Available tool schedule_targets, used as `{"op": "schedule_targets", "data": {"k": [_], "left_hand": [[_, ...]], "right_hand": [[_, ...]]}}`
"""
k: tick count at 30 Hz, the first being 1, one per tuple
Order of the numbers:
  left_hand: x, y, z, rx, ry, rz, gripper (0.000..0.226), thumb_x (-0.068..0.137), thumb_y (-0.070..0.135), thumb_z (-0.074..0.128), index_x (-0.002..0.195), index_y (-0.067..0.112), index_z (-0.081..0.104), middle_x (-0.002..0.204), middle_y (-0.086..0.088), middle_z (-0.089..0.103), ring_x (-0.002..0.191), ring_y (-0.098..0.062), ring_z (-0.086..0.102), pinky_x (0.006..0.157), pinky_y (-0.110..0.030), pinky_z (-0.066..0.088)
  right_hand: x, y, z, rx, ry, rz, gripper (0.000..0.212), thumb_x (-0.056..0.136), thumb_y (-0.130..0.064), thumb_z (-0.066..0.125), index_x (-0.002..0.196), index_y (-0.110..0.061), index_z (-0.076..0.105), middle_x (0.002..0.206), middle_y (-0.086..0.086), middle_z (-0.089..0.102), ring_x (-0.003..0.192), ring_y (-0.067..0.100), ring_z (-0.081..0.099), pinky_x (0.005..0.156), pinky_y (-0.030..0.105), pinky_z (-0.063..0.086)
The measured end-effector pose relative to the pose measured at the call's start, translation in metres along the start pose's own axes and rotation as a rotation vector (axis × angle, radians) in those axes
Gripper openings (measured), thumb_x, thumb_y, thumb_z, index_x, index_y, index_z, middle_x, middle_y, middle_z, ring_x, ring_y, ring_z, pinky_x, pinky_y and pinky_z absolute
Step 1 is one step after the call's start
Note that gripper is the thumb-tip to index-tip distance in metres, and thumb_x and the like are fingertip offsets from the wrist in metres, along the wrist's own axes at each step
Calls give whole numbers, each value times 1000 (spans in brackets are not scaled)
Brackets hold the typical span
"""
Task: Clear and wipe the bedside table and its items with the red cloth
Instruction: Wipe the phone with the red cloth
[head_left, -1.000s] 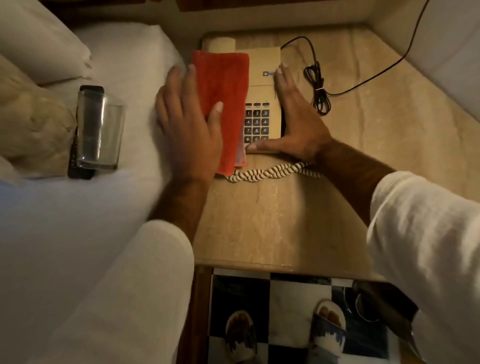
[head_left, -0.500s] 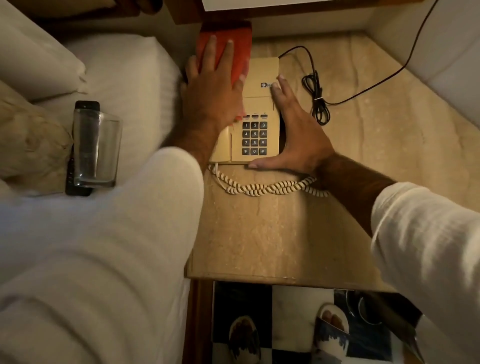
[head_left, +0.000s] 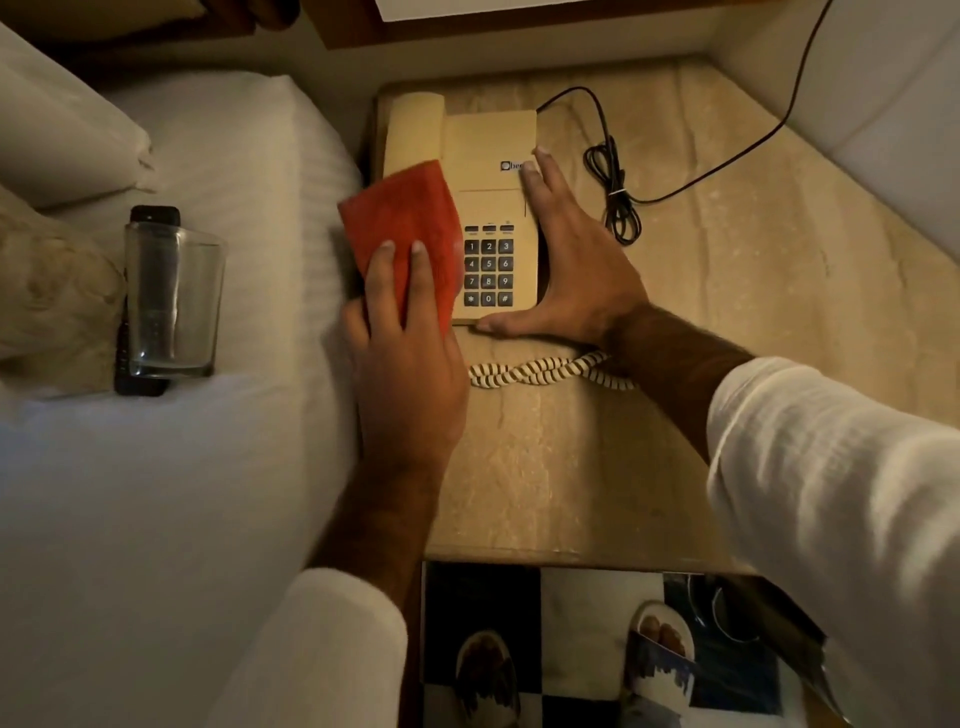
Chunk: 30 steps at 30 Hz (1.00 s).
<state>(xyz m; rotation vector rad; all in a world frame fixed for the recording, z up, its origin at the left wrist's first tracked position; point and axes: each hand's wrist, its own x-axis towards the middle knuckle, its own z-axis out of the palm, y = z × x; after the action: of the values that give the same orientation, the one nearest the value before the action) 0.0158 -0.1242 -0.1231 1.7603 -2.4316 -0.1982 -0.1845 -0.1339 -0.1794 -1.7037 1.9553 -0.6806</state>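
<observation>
Head view shows the left hand (head_left: 410, 364) pressing the cloth (head_left: 402, 228) on the phone (head_left: 488, 208), the right hand (head_left: 569, 270) flat beside it; a hard rub could knock off the handset (head_left: 415, 130).

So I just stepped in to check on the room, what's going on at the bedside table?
A person is wiping the phone. The left hand presses the red cloth onto the handset side, while the right hand braces the phone's right edge. A glass and a remote lie on the bed.
</observation>
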Motion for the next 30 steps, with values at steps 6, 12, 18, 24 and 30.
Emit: {"op": "schedule_targets", "data": {"k": [6,12,18,24,30], "left_hand": [[29,53,8,-32,-130,139,79,101,29,67,168,19,26,175,-6,21,149,-36,35,122,-45,40],[127,90,14,6,-149,77,57,108,35,52,161,18,40,171,-5,31,154,-37,29,127,-43,33],[142,92,11,17,-163,80,50,108,30,52,157,18,46,165,-4,39,151,-38,32,123,-44,38],[35,57,7,-181,-213,85,63,104,13,58,164,24,41,171,5,32,147,-32,36,121,-42,42],[-38,24,-21,-304,32,145,64,91,30,45,151,9,59,155,-12,57,128,-38,57,107,-42,48]], "right_hand": [[-1,0,1,61,25,-12,153,60,-85,80,170,-11,3,179,7,1,164,19,14,129,47,28],[0,-1,1,70,22,12,163,50,-95,78,170,-12,5,179,6,4,163,20,19,131,45,27],[0,0,1,46,15,21,164,50,-94,78,170,-12,3,179,5,4,164,19,17,131,46,26],[0,2,-1,72,29,-29,154,56,-80,85,169,-8,9,178,9,6,161,22,27,126,48,35],[-2,1,2,13,39,-20,157,57,-96,71,169,-9,3,179,7,2,164,20,13,126,48,27]]}}
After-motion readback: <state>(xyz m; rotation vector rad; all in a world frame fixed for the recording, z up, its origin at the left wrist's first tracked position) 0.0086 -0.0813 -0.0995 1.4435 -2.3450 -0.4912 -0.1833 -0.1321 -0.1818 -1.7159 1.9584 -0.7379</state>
